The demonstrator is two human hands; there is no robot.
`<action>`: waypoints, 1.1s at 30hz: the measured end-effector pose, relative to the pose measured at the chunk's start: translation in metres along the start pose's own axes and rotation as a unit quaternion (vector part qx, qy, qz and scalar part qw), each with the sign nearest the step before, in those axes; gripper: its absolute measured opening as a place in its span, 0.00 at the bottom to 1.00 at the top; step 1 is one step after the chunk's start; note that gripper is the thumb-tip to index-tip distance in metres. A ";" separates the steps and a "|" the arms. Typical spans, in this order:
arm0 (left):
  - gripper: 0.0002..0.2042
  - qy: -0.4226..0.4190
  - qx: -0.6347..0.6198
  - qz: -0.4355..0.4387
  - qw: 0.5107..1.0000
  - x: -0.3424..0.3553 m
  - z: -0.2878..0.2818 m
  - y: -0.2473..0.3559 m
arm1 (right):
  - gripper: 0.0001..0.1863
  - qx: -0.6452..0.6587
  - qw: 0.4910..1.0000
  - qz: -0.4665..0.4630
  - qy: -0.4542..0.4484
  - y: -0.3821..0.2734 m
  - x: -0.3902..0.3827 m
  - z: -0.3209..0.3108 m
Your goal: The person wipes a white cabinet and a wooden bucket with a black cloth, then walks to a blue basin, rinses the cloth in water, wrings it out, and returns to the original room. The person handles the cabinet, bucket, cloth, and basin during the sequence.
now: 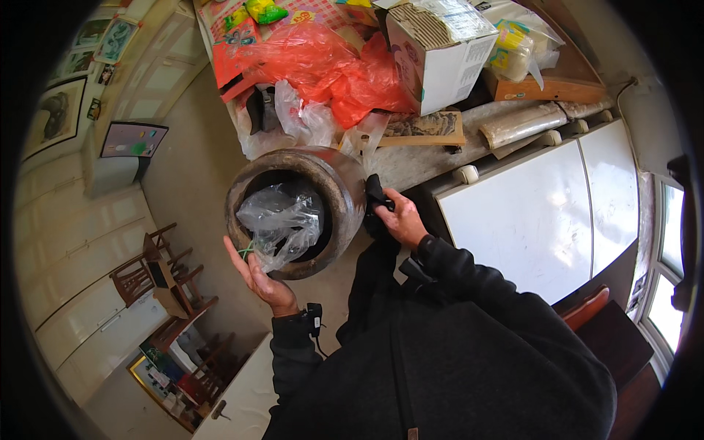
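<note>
A large, dark brown round jar with a thick rim stands in front of me, its mouth turned toward my view. Inside the mouth lies a crumpled clear plastic bag. Against the jar's lower left rim rests my left hand, fingers stretched out and thumb apart. A thin green strand shows beside its fingers. At the jar's right side my right hand is closed around a black cloth, which bunches up close to the jar wall.
Beyond the jar, a cluttered table carries red plastic bags, a white cardboard box and a flat picture panel. White cabinet doors flank me on the right. Wooden chairs stand at left, near a wall screen.
</note>
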State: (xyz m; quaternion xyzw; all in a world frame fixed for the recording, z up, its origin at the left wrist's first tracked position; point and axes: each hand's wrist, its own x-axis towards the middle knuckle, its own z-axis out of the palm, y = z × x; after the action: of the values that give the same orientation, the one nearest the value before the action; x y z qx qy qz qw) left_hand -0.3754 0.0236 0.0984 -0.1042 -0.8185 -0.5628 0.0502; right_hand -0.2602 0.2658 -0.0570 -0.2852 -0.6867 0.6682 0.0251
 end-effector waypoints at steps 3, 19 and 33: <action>0.36 0.021 -0.008 -0.027 0.999 0.001 0.000 0.000 | 0.24 -0.015 0.996 -0.070 0.058 -0.029 -0.003 -0.001; 0.34 -0.001 -0.136 -0.033 0.990 0.000 -0.006 0.000 | 0.21 -0.034 0.962 -0.254 0.097 -0.098 -0.112 0.028; 0.33 -0.005 -0.151 -0.034 0.988 0.002 -0.012 -0.014 | 0.25 -0.096 0.923 -0.308 0.209 -0.089 -0.111 0.062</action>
State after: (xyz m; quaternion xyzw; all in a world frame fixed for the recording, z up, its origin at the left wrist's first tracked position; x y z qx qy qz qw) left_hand -0.3807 0.0076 0.0905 -0.0859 -0.7272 -0.6810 0.0108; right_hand -0.2248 0.1674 0.0578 -0.1939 -0.7807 0.4835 0.3452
